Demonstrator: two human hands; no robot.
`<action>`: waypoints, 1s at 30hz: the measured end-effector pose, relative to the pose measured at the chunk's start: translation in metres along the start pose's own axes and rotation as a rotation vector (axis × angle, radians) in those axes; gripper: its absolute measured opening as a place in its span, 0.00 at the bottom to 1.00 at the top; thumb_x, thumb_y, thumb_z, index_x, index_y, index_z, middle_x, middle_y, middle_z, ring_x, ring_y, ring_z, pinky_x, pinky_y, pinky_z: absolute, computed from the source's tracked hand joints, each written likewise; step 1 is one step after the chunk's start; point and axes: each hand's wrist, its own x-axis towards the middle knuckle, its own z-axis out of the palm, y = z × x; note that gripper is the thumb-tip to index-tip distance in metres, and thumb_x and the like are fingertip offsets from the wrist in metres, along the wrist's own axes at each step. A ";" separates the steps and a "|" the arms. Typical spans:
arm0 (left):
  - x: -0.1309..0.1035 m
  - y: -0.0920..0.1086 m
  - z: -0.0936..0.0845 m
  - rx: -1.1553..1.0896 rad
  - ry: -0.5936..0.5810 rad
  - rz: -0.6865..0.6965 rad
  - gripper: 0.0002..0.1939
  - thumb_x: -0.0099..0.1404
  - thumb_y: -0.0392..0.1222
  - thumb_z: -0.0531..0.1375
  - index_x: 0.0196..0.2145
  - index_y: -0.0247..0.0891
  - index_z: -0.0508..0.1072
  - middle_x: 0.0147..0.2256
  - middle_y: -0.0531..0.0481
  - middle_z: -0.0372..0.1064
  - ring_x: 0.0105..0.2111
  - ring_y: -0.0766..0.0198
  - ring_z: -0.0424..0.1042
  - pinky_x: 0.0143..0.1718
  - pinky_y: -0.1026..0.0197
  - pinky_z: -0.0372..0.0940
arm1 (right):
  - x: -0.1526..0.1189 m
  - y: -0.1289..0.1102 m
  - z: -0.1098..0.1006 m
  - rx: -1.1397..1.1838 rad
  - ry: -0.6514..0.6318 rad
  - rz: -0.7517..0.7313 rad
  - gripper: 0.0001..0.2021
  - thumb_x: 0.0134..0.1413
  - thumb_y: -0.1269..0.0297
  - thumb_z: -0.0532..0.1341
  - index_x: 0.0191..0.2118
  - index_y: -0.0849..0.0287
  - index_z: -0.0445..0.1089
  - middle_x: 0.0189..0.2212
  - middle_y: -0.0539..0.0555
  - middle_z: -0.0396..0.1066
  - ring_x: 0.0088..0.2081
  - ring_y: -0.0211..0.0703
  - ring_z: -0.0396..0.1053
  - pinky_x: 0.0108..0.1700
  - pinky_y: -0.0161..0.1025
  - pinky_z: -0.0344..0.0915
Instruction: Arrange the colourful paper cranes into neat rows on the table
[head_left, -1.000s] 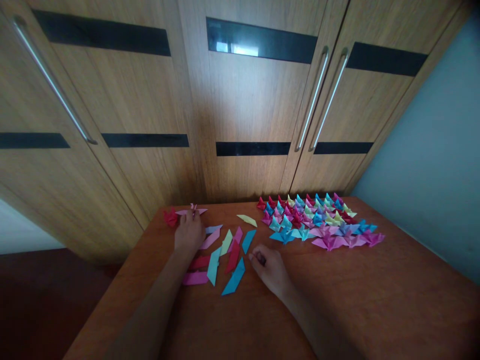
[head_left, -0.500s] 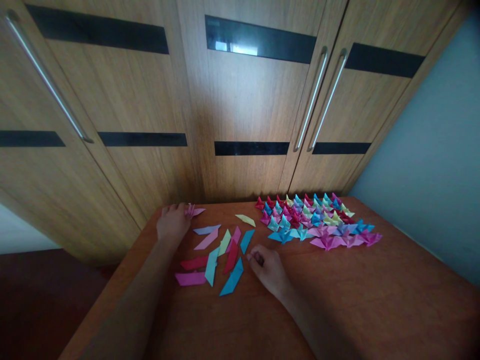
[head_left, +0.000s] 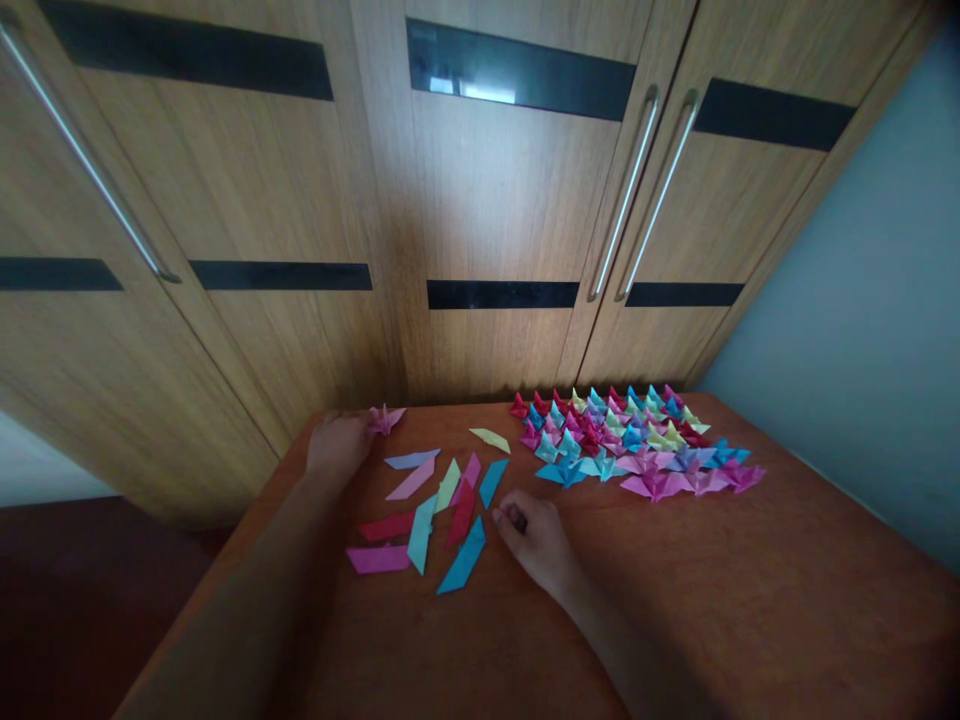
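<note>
At the far left of the table, my left hand (head_left: 337,446) is closed at the near wing of a pink origami crane (head_left: 385,420); the fingertips are blurred and partly hidden. My right hand (head_left: 536,535) rests on the table, loosely curled, with nothing visible in it. Just left of it lie flat folded paper pieces, among them a blue piece (head_left: 493,483), a darker blue one (head_left: 463,556), a red one (head_left: 460,512), a mint one (head_left: 421,534) and a magenta one (head_left: 378,559). A pale yellow piece (head_left: 490,439) lies farther back.
Rows of colourful origami cranes (head_left: 611,435) stand on the back right of the brown table (head_left: 675,600). Behind it rises a wooden wardrobe (head_left: 495,200) with metal handles (head_left: 626,195). A bluish wall (head_left: 862,330) borders the right side.
My left hand has shifted slightly left, and more of the pink crane shows, turned a little. My right hand stays where it was. The view has tilted slightly.
</note>
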 end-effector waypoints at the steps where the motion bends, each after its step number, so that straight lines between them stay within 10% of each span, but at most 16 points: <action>1: -0.002 0.001 0.000 0.025 -0.001 0.020 0.12 0.61 0.40 0.53 0.35 0.38 0.77 0.38 0.39 0.74 0.43 0.48 0.69 0.47 0.49 0.59 | 0.000 0.000 0.000 -0.001 0.001 0.000 0.08 0.54 0.65 0.56 0.25 0.57 0.65 0.19 0.45 0.62 0.22 0.34 0.59 0.25 0.31 0.52; 13: -0.052 0.074 -0.019 -0.174 0.118 0.347 0.15 0.67 0.41 0.51 0.44 0.42 0.75 0.42 0.47 0.74 0.42 0.57 0.70 0.46 0.55 0.64 | -0.004 -0.005 -0.003 0.207 -0.030 0.036 0.15 0.59 0.53 0.53 0.31 0.58 0.68 0.21 0.48 0.66 0.23 0.36 0.62 0.26 0.32 0.56; 20: -0.108 0.124 -0.010 -0.243 0.170 0.710 0.12 0.66 0.35 0.54 0.41 0.45 0.76 0.44 0.47 0.73 0.42 0.58 0.70 0.43 0.53 0.65 | -0.002 -0.005 -0.010 0.853 -0.099 0.438 0.29 0.55 0.36 0.44 0.27 0.59 0.63 0.23 0.54 0.68 0.20 0.35 0.63 0.19 0.31 0.55; 30: -0.116 0.120 0.004 -0.323 0.213 0.736 0.14 0.62 0.31 0.57 0.42 0.44 0.74 0.48 0.46 0.71 0.46 0.56 0.68 0.46 0.52 0.65 | -0.002 -0.009 -0.016 0.912 -0.065 0.402 0.11 0.47 0.57 0.63 0.33 0.61 0.70 0.23 0.50 0.69 0.22 0.34 0.63 0.21 0.29 0.55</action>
